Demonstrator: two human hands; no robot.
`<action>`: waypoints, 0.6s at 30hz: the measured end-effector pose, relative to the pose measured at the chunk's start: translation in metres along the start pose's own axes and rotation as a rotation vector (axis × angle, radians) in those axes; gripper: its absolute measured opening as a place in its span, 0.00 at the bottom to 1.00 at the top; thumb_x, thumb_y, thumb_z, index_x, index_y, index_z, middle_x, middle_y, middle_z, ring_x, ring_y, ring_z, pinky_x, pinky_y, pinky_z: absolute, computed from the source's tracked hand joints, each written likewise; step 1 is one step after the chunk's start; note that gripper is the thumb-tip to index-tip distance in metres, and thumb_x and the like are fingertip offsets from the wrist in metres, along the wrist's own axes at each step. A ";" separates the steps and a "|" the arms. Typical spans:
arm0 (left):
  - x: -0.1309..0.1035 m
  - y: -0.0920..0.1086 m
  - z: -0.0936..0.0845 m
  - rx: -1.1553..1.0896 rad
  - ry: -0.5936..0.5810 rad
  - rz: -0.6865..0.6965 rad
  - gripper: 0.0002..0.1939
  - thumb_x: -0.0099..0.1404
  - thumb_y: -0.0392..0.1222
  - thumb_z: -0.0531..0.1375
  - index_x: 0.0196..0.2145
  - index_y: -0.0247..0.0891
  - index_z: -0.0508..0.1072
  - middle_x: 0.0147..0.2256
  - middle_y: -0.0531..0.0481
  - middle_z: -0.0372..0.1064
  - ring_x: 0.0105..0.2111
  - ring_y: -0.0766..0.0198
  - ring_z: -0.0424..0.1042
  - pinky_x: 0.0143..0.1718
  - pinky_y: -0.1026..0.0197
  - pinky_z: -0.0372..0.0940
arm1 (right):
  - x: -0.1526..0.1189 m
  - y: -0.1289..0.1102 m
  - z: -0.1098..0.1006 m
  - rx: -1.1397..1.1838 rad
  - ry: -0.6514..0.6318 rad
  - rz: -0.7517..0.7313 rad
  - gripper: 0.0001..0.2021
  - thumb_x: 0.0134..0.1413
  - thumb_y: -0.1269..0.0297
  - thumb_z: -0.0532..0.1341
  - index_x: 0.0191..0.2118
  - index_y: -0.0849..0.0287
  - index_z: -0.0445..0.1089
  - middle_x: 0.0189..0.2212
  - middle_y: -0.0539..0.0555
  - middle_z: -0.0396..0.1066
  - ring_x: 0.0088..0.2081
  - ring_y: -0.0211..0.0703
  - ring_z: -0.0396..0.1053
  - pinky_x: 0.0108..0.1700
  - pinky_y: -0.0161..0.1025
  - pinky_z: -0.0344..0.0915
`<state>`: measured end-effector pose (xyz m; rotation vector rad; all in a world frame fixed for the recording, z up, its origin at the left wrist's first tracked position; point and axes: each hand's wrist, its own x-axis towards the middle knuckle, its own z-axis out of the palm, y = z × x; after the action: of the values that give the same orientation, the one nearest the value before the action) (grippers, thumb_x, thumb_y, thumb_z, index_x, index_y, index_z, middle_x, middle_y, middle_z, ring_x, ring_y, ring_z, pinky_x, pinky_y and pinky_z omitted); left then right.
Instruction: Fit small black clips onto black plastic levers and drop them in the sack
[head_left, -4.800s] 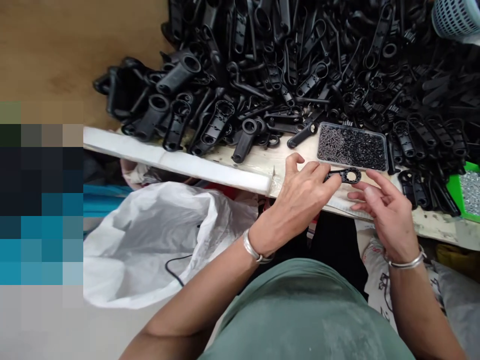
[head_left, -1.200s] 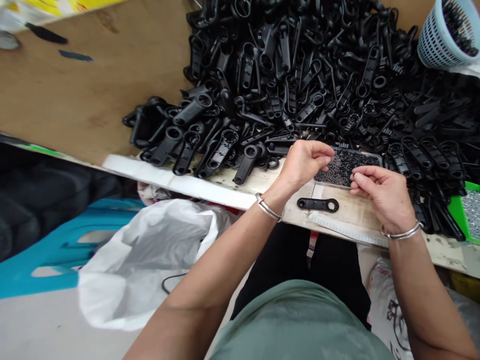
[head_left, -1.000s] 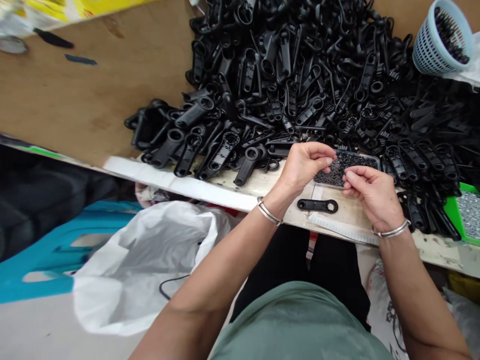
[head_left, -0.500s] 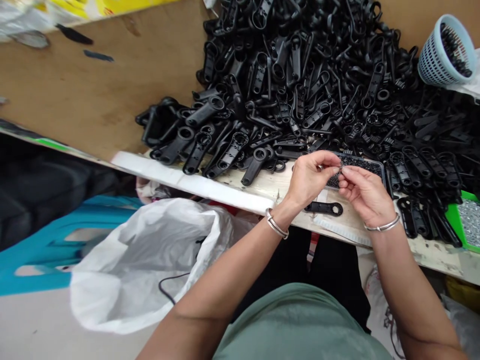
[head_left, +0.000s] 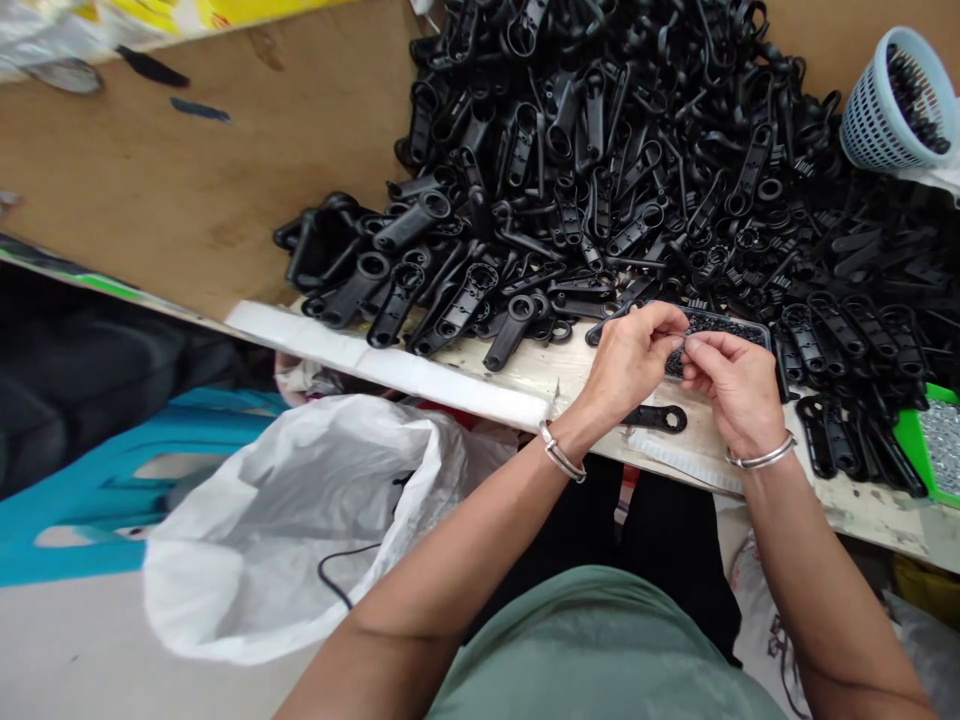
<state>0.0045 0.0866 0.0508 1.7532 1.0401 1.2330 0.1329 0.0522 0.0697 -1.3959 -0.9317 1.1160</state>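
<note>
My left hand [head_left: 634, 350] and my right hand [head_left: 731, 375] meet fingertip to fingertip, both closed in a pinch. Whatever sits between the fingertips is too small to name. Just behind and below them lies a shallow clear tray [head_left: 766, 335] of small dark pieces, partly covered by the hands. On the bench edge beneath my wrists rests a single black plastic handle part [head_left: 664, 418] with a ring-shaped end; its left end is hidden by my left forearm.
A big heap of black handle parts [head_left: 517, 140] covers the bench. A light blue basket [head_left: 874, 120] stands at the back right, a green tray [head_left: 911, 450] of small metal pieces at the right. Below left, a white sack [head_left: 225, 560] gapes beside a blue plastic stool [head_left: 82, 500].
Both hands stay pinched together over the tray, with only slight finger and wrist shifts. The whole view has moved very slightly.
</note>
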 end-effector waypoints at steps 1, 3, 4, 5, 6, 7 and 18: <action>0.001 -0.002 0.001 -0.055 -0.014 -0.017 0.09 0.60 0.26 0.58 0.35 0.37 0.73 0.33 0.54 0.74 0.33 0.68 0.72 0.40 0.65 0.66 | -0.001 0.001 0.001 -0.061 0.027 -0.060 0.07 0.42 0.63 0.68 0.29 0.60 0.74 0.19 0.46 0.69 0.20 0.32 0.64 0.24 0.32 0.66; 0.002 -0.005 0.003 -0.133 -0.039 -0.039 0.08 0.61 0.28 0.57 0.36 0.36 0.72 0.33 0.53 0.73 0.34 0.68 0.72 0.41 0.64 0.67 | -0.003 0.002 0.000 -0.182 0.061 -0.192 0.05 0.44 0.64 0.66 0.29 0.59 0.74 0.19 0.46 0.69 0.20 0.34 0.65 0.25 0.33 0.65; 0.003 -0.006 0.003 -0.142 -0.050 -0.046 0.08 0.62 0.28 0.57 0.37 0.36 0.72 0.34 0.52 0.73 0.35 0.67 0.72 0.41 0.64 0.67 | -0.003 0.002 0.000 -0.231 0.071 -0.251 0.04 0.45 0.64 0.66 0.29 0.59 0.74 0.20 0.46 0.70 0.21 0.34 0.65 0.25 0.34 0.65; 0.004 -0.007 0.003 -0.127 -0.057 -0.053 0.08 0.63 0.29 0.56 0.38 0.35 0.72 0.34 0.51 0.73 0.35 0.67 0.72 0.42 0.63 0.67 | -0.003 0.003 -0.002 -0.266 0.080 -0.300 0.04 0.46 0.64 0.66 0.30 0.58 0.74 0.21 0.47 0.70 0.21 0.34 0.66 0.26 0.34 0.64; 0.005 -0.007 0.002 -0.084 -0.060 -0.059 0.08 0.63 0.29 0.56 0.38 0.35 0.72 0.34 0.51 0.73 0.35 0.66 0.72 0.42 0.63 0.67 | -0.003 0.003 -0.003 -0.284 0.084 -0.329 0.04 0.46 0.65 0.66 0.30 0.58 0.75 0.22 0.47 0.71 0.21 0.34 0.66 0.26 0.34 0.64; 0.005 -0.007 0.001 -0.018 -0.067 -0.062 0.09 0.63 0.28 0.56 0.40 0.35 0.72 0.35 0.50 0.74 0.35 0.65 0.72 0.42 0.62 0.67 | -0.002 0.004 -0.004 -0.283 0.083 -0.335 0.04 0.47 0.64 0.66 0.30 0.58 0.75 0.22 0.46 0.71 0.22 0.34 0.66 0.26 0.34 0.64; -0.010 0.007 0.002 0.084 0.010 0.102 0.14 0.63 0.28 0.59 0.44 0.40 0.77 0.39 0.52 0.78 0.40 0.66 0.75 0.46 0.64 0.69 | -0.010 -0.003 -0.009 0.086 -0.069 0.005 0.10 0.38 0.62 0.71 0.29 0.60 0.75 0.21 0.47 0.71 0.21 0.31 0.65 0.25 0.31 0.67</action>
<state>0.0059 0.0744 0.0527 1.8858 1.0326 1.2780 0.1396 0.0409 0.0740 -1.2977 -0.9192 1.2010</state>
